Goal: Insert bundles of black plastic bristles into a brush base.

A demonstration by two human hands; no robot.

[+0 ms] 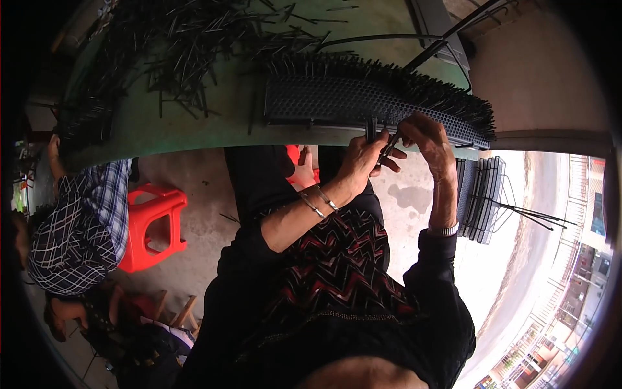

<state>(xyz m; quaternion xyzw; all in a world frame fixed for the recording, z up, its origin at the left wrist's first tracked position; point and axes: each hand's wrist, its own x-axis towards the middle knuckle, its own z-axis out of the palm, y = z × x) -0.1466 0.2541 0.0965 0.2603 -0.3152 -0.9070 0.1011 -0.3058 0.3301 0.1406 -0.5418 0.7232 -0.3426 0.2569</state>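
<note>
Clock directions from mid-view. Both hands work at one o'clock, at the near edge of a long black perforated block with a honeycomb face [324, 100], which lies on the green flat-topped surface [223, 123]. Dense black bristle-like rods stand along the block's far side; the holes on the near face look unfilled. Loose slim black rods [188, 65] lie heaped at eleven o'clock.

Left hand [364, 155]: fingers curled, gripping a few dark slim pieces [371, 129], apparently of the same kind. Right hand [422, 133]: fingers bent, tips drawn close at one piece's end; cannot tell whether they pinch it.

Step in hand, as judged: sorting or picking off a single rod for the block. The next move would seem to call for a firm fingertip pinch, then lining the tip up with a free hole.

Hard to make out: the count of pieces in the left hand, the right thumb's contact, and whether any piece touches the block. The heap's far side is cut off by the view's upper rim. Black bent metal bars [431, 50] cross behind the block, their ends partly out of view.
</note>
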